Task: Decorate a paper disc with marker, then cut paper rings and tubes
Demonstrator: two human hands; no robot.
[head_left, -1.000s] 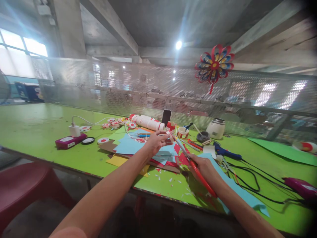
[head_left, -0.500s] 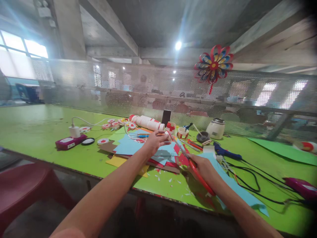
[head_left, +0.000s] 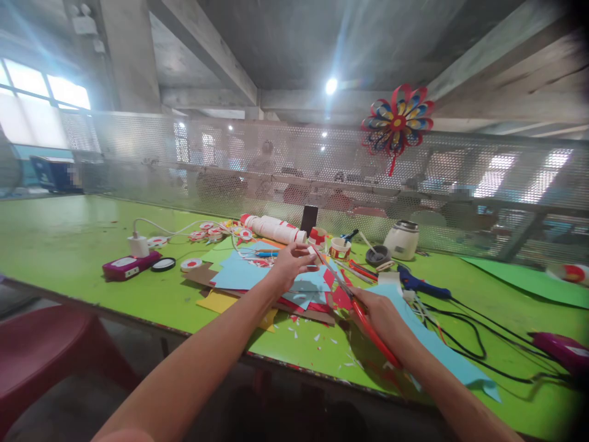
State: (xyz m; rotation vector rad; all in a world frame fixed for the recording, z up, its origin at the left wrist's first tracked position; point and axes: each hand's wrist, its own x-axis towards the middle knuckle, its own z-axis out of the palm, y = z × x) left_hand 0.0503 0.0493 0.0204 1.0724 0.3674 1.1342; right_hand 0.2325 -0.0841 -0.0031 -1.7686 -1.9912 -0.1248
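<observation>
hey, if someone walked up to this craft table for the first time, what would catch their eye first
Probably the red, blue and yellow paper flower pinwheel hanging on the perforated metal screen behind the bright green table. Next, the pile of blue, red and yellow paper sheets at the table's middle, where the left hand pinches a small paper piece and the right hand holds red-handled scissors.

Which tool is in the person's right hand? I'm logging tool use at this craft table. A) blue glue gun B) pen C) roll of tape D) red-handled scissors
D: the right hand grips red-handled scissors, blades pointing up toward the left hand; the blue glue gun lies untouched on the green table.
</observation>
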